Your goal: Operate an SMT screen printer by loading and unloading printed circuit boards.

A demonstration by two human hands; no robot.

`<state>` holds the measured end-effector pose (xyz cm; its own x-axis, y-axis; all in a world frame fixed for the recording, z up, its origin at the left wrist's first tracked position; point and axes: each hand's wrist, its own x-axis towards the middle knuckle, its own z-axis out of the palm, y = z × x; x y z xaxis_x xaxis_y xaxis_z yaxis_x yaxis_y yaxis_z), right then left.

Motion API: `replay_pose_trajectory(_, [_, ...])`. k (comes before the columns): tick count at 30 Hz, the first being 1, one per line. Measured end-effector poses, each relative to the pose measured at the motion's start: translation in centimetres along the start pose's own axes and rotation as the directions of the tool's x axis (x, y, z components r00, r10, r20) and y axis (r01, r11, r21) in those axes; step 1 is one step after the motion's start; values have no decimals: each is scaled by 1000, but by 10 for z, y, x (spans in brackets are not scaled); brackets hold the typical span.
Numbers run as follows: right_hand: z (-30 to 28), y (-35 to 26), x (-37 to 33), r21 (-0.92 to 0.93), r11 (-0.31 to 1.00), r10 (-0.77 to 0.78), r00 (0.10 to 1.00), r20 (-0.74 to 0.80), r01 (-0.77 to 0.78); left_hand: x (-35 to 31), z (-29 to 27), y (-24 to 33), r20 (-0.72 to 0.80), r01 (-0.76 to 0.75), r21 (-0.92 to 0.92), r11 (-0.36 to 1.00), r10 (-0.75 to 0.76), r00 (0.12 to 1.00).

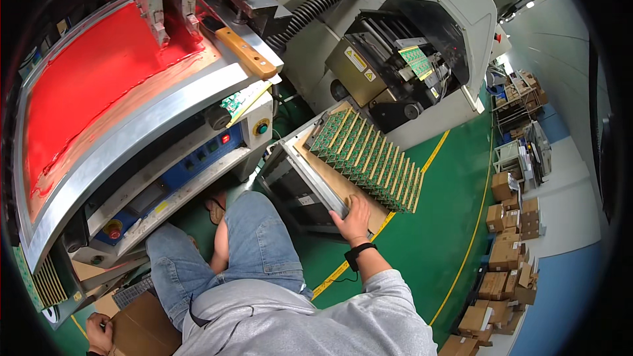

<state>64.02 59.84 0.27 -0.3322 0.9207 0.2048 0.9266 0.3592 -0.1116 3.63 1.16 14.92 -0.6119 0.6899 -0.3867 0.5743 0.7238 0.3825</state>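
Note:
My right hand (354,219) rests on the edge of a board-topped stand (339,188), fingers lying over it and thumb apart. Beyond that hand, green circuit boards (369,158) stand upright in a slanted row on the stand. Low at the left, my left hand (100,334) is beside a brown cardboard piece (146,326), its fingers curled at the edge; whether anything is inside them is hidden. A framed screen (92,79) spread with red ink lies at the upper left. Across its right corner rests a wooden-handled tool (245,51). Below that corner, a green board (239,102) sticks out.
The printing machine's blue control panel (178,175) is in front of my knees. A grey machine (422,20) stands ahead, a circuit board (416,61) at its opening. More boards (46,283) are racked at lower left. Cardboard boxes (508,250) line the right wall beyond the green floor (455,224).

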Motion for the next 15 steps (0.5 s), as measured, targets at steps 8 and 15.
replay_pose_trajectory(8, [-1, -4, 10, -28, 999, -22, 1000, 2, 22, 2, 10, -1, -2, -50, 41, 998, 50, 999])
replay_pose_trajectory(15, [9, -7, 18, -3, 999, -54, 998, -19, 54, -11, 5, -17, -18, -91, 60, 994, 92, 996])
